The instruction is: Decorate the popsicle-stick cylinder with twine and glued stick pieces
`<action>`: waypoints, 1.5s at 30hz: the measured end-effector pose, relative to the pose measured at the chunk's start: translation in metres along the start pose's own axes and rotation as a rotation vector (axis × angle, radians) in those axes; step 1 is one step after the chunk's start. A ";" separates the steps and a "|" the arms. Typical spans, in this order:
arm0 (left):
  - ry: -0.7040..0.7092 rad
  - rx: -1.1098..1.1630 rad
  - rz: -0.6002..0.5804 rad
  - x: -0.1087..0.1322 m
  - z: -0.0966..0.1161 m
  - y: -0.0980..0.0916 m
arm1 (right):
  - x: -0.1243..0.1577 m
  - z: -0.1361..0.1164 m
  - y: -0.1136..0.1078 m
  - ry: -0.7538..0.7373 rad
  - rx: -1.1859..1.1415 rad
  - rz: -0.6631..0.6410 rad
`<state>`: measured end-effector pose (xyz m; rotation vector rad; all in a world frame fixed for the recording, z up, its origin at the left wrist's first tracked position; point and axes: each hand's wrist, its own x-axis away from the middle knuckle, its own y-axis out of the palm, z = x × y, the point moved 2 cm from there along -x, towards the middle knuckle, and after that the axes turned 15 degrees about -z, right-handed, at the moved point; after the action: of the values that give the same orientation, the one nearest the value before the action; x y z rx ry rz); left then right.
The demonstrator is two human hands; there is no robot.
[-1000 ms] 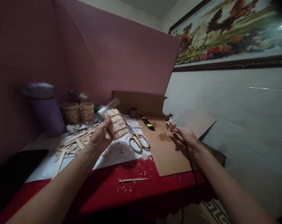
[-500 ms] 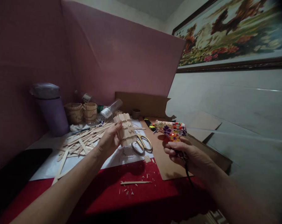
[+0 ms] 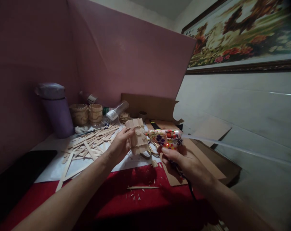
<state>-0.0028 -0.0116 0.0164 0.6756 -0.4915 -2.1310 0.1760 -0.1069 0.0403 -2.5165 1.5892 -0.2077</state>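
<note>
My left hand (image 3: 122, 143) is closed round a small cup made of wooden craft sticks (image 3: 138, 143), tilted, with twine bands and a pale bow-like or petal-shaped decoration on its side. In my right hand (image 3: 184, 158) is a flower-patterned hot glue gun (image 3: 166, 138) with a red light lit and a clear glue stick (image 3: 208, 140) trailing out of its back. The gun's nozzle is at the decorated side of the cup; whether it touches cannot be made out. Behind both, scissors (image 3: 155, 148) with gold handles lie partly hidden.
Loose craft sticks (image 3: 87, 144) are heaped on white paper at left, near a purple tumbler (image 3: 57, 112) and two finished-looking stick cups (image 3: 95, 114). A plastic bottle (image 3: 116, 111) lies behind. Cardboard (image 3: 208, 160) lies at right; a splinter (image 3: 142, 187) and shavings are on the red cloth (image 3: 106, 199).
My right hand has brought the glue gun leftward up to the cup. The cup has shifted slightly right and turned a little in my left hand. The view has moved slightly.
</note>
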 end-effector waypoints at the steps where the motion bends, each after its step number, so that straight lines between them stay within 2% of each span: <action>1: 0.005 0.003 0.003 0.000 0.000 0.000 | -0.001 0.000 0.001 0.003 0.022 -0.001; 45: 0.002 -0.106 -0.046 0.000 0.000 0.000 | -0.012 0.001 0.005 0.005 0.157 0.029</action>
<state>-0.0025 -0.0121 0.0161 0.6341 -0.3619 -2.1827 0.1667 -0.0986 0.0380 -2.3751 1.5453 -0.3217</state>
